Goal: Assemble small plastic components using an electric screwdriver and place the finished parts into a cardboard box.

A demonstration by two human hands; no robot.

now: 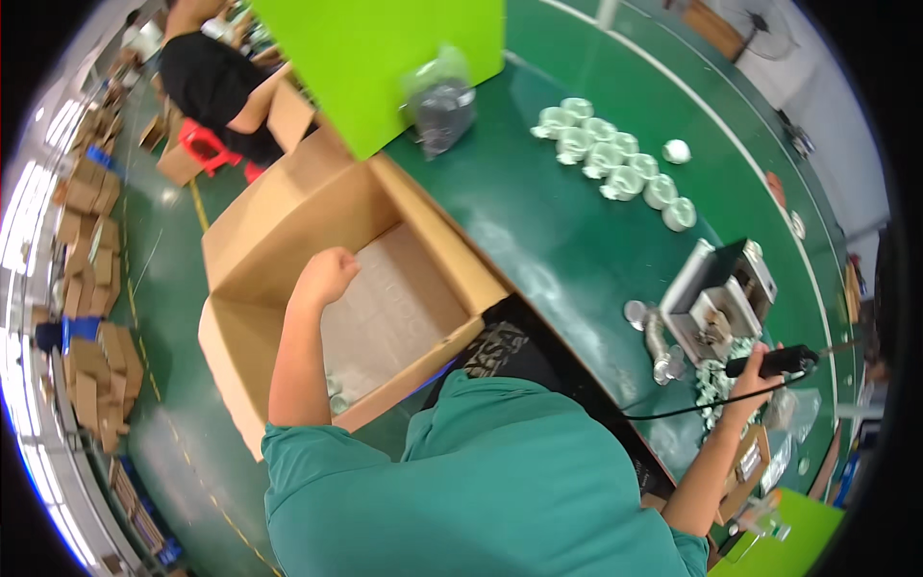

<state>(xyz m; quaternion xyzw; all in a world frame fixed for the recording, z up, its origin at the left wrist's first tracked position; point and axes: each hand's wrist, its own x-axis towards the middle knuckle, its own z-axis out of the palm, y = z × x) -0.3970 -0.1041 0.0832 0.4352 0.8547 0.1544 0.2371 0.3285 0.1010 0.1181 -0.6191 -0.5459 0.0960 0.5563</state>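
Hovering over the open cardboard box [433,236] in the head view, the left hand [332,274] is curled closed, contents impossible to tell; well right of the box, the right hand [758,380] wraps firmly round a black corded tool [793,361]! Between box and tool, farther up, sit rows of pale rounded parts [603,159].

Tall windows [21,221] run down the far left, letting in glaring white light that gleams on the green floor [178,481]. Yellow lines [199,206] mark the floor, and cardboard boxes [91,274] stand piled near the windows. A red stool [202,146] stands at upper left. Beyond the green worktop [538,226] rises a pale wall [841,125], with a fan [766,38] at upper right.
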